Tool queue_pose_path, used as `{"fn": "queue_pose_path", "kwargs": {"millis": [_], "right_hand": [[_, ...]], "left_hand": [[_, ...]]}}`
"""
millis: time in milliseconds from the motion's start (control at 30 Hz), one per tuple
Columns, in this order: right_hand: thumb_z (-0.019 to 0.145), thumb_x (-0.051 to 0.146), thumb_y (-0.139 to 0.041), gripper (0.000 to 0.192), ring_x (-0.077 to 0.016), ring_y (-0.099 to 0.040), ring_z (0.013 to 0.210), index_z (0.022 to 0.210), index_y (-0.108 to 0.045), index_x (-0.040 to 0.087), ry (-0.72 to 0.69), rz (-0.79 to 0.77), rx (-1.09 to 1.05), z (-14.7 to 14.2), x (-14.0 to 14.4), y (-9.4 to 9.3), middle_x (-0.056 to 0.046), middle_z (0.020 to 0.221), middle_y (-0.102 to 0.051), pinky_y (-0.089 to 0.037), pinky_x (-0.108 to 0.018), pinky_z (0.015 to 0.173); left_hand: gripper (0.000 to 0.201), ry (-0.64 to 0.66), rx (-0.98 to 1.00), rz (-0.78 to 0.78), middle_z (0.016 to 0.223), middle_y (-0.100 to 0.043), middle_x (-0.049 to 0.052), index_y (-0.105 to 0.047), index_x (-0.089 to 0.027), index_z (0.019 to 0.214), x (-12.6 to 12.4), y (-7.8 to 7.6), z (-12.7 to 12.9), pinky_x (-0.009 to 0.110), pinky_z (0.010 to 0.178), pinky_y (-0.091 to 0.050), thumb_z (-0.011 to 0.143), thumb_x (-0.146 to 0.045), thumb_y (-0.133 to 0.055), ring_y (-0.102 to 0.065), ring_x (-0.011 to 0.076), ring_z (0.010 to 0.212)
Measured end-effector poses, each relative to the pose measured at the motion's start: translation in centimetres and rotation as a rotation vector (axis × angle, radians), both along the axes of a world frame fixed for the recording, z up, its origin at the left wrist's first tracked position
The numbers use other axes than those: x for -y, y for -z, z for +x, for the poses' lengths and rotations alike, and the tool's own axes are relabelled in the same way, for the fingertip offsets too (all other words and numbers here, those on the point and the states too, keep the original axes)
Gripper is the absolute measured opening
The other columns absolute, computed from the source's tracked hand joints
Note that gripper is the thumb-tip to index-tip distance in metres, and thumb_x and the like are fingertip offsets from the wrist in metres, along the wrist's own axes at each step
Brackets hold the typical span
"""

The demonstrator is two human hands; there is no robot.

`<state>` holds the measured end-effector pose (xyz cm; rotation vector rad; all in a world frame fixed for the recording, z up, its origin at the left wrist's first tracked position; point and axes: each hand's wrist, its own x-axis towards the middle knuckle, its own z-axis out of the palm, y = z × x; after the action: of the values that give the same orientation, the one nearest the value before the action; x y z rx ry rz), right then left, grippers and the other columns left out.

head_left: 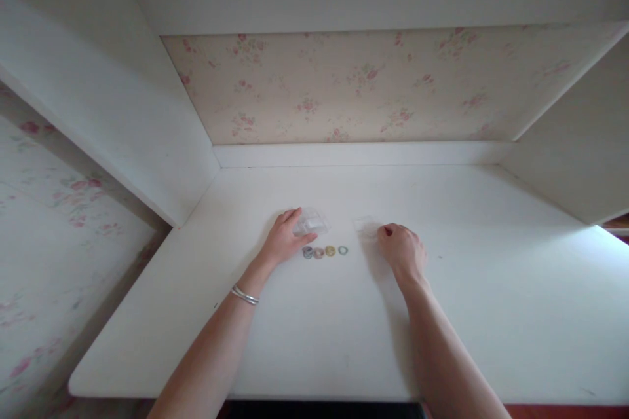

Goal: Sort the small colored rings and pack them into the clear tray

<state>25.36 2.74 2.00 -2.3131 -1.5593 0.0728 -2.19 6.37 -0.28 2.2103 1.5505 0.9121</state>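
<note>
Head view: on a white worktop (344, 340), the left hand (284, 240) rests its fingers on a small clear plastic box (310, 222). The right hand (401, 250), loosely curled, pinches a clear lid (364, 224). Four small coloured rings (325, 251) lie in a row between them.

the white table (442, 314) sits in a white alcove backed by floral wallpaper (354, 85). four small rings (325, 251) lie in a short row near the table's middle: a grey one, a pinkish one, a yellow one and a green one. just behind the rings' left end, the left hand (285, 239) rests its fingers on a small clear plastic bag (310, 222). a silver bracelet (244, 295) circles that wrist. to the right of the rings, the right hand (403, 250) lies loosely curled, its fingertips touching a second, flatter clear plastic piece (366, 226) behind the rings' right end.
</note>
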Motion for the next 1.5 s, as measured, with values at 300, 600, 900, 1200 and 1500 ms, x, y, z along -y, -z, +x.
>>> {"fn": "queue_pose_path", "kwargs": {"millis": [300, 600, 900, 1200, 1500], "right_hand": [[0.083, 0.036, -0.038, 0.039, -0.023, -0.061, 0.078, 0.089, -0.073, 0.022, 0.058, -0.097, 0.011, -0.1, 0.0, -0.3, -0.012, 0.092, -0.068, -0.037, -0.029, 0.061], [0.086, 0.032, -0.038, 0.036, -0.019, -0.059, 0.077, 0.102, -0.068, 0.02, -0.014, 0.135, 0.007, -0.3, 0.0, 0.1, -0.01, 0.098, -0.065, -0.036, -0.028, 0.063], [0.088, 0.031, -0.042, 0.028, -0.0133, -0.055, 0.068, 0.091, -0.068, 0.022, -0.458, 0.342, -0.22, -4.1, 0.7, 0.8, -0.001, 0.073, -0.062, -0.039, -0.024, 0.066], [0.087, 0.027, -0.047, 0.021, -0.0135, -0.054, 0.07, 0.089, -0.068, 0.022, -0.718, 0.352, -0.225, -7.1, 1.9, 1.6, -0.002, 0.072, -0.063, -0.037, -0.026, 0.069], [0.09, 0.028, -0.047, 0.021, -0.0137, -0.052, 0.077, 0.096, -0.067, 0.026, -0.846, 0.302, -0.065, -10.4, 3.5, 0.5, -0.003, 0.081, -0.06, -0.027, -0.029, 0.072]], "left_hand": [[0.069, 0.037, -0.195, -0.065, 0.124, -0.058, 0.007, -0.045, -0.02, 0.133, 0.0, 0.1, -0.3, 0.035, 0.098, -0.038, 0.073, -0.051, -0.063, -0.05, 0.0233, 0.113], [0.057, 0.061, -0.225, -0.04, 0.123, -0.06, 0.001, -0.05, -0.027, 0.128, 0.0, -0.1, -0.3, 0.033, 0.095, -0.04, 0.076, -0.047, -0.061, -0.052, 0.022, 0.109], [0.047, 0.107, -0.13, -0.022, 0.118, -0.063, 0.001, -0.06, -0.027, 0.118, 0.3, -0.7, -0.3, 0.034, 0.096, -0.04, 0.077, -0.051, -0.059, -0.055, 0.021, 0.108], [0.031, 0.155, -0.072, -0.034, 0.112, -0.065, -0.001, -0.063, -0.027, 0.113, 0.3, -0.5, -0.4, 0.031, 0.095, -0.042, 0.088, -0.034, -0.045, -0.057, 0.0161, 0.104], [0.027, 0.171, 0.097, -0.1, 0.106, -0.067, 0.002, -0.066, -0.023, 0.104, 0.5, -0.9, -0.3, 0.028, 0.089, -0.045, 0.087, -0.03, -0.047, -0.059, 0.0149, 0.098]]}}
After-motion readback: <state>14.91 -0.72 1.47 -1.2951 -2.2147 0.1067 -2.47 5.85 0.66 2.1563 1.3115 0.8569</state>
